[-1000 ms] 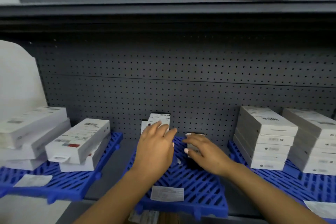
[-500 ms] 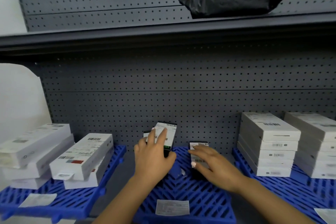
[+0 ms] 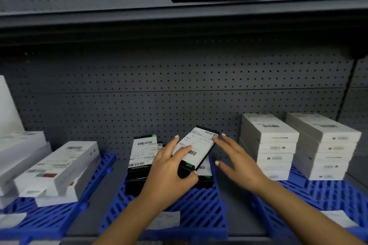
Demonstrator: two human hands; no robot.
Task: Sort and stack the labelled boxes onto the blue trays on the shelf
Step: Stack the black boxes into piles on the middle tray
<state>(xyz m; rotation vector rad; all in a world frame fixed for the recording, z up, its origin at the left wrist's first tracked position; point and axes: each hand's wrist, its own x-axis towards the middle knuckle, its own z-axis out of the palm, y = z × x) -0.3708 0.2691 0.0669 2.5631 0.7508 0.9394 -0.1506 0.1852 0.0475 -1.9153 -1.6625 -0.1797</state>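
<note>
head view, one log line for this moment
left hand grips tilted black labelled box | right hand open beside it | above middle blue slatted tray

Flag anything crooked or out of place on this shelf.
On the middle blue tray, one black box sits tilted, gripped by the left hand, across the flat black boxes. The white stacks at right look squared.

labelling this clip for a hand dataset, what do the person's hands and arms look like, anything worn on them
Both forearms are bare as far as the frame shows: no sleeves, gloves, watch or bracelets. The left hand and right hand show no rings. The nails are pale and light-coloured, extending a little past the fingertips, clearest on the right hand's fingers.
</note>
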